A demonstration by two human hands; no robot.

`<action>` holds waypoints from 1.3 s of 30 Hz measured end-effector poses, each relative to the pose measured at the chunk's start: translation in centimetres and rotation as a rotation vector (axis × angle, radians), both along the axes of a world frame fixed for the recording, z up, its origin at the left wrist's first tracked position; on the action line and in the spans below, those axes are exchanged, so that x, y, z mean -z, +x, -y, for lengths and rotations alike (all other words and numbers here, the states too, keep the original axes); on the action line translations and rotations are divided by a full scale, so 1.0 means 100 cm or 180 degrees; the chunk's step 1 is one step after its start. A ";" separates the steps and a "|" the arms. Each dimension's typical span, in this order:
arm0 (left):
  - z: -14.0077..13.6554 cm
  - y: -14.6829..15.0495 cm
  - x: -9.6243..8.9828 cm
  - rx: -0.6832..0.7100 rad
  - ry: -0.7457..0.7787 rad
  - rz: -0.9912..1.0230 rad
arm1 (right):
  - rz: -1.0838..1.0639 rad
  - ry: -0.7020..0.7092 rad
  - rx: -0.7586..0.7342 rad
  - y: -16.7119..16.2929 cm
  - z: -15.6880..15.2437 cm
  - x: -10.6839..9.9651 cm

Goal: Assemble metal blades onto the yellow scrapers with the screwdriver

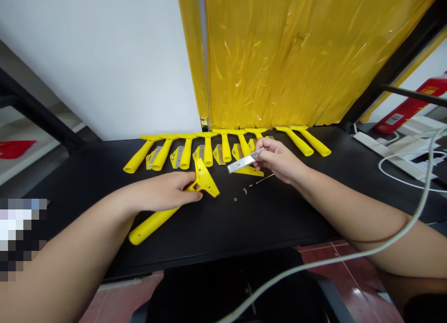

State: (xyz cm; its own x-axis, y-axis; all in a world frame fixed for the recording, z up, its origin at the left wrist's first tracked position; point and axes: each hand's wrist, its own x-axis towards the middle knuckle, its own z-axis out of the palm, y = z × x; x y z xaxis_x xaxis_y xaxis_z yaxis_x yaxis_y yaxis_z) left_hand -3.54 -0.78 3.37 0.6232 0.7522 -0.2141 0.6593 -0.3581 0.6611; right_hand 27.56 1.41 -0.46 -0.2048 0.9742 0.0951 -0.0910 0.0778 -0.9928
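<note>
My left hand (171, 190) grips a yellow plastic scraper handle (153, 225) near its flat, wide head, which points to the right. The round grip end rests toward the front left of the black table. In my right hand (275, 159), thumb and fingers pinch a flat silver metal blade (240, 164) by its right end, held above the table. Just below it lie a few small metal screws and nuts (245, 191), with a thin metal rod (264, 178) beside them. A yellow flat plate (248, 171) is partly hidden behind the blade.
Several more yellow scraper handles (139, 154) line the back of the black table (216, 230), with yellow plates and metal blades (179, 156) between them. Yellow plastic sheeting (279, 57) hangs behind. A white cable (335, 260) crosses the front right, passing over my right forearm.
</note>
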 end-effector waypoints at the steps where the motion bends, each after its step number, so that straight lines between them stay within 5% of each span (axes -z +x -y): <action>1: 0.000 -0.002 -0.001 0.0075 0.0034 -0.0193 | -0.0023 -0.0014 -0.0012 0.000 0.001 -0.001; 6: 0.001 -0.007 0.006 0.0031 0.0468 -0.0998 | -0.0022 -0.0040 -0.0125 -0.004 0.005 -0.002; 12: 0.015 0.013 0.002 -0.0297 0.1554 -0.0118 | 0.0313 0.0069 -0.0278 -0.012 0.009 0.003; 15: 0.025 0.028 0.004 -0.0260 0.1236 0.0578 | 0.0628 0.0368 -0.0444 -0.017 0.016 0.006; 19: 0.027 0.036 0.012 -0.0303 0.0881 0.0634 | 0.0766 0.0631 -0.0611 -0.024 0.025 0.011; 23: 0.025 0.033 0.011 -0.0226 0.1204 0.0436 | 0.0834 0.0767 -0.0930 -0.023 0.028 0.004; 28: 0.026 0.029 0.000 -0.0245 0.1564 0.0258 | 0.1894 0.1693 -0.0870 0.022 0.010 -0.020; 33: 0.024 0.027 0.003 -0.0376 0.1082 0.0241 | 0.3528 0.0930 -0.1031 0.086 -0.019 -0.024; 39: 0.022 0.027 0.008 -0.0485 0.0586 0.0722 | 0.3867 0.0830 -0.1417 0.093 -0.025 -0.018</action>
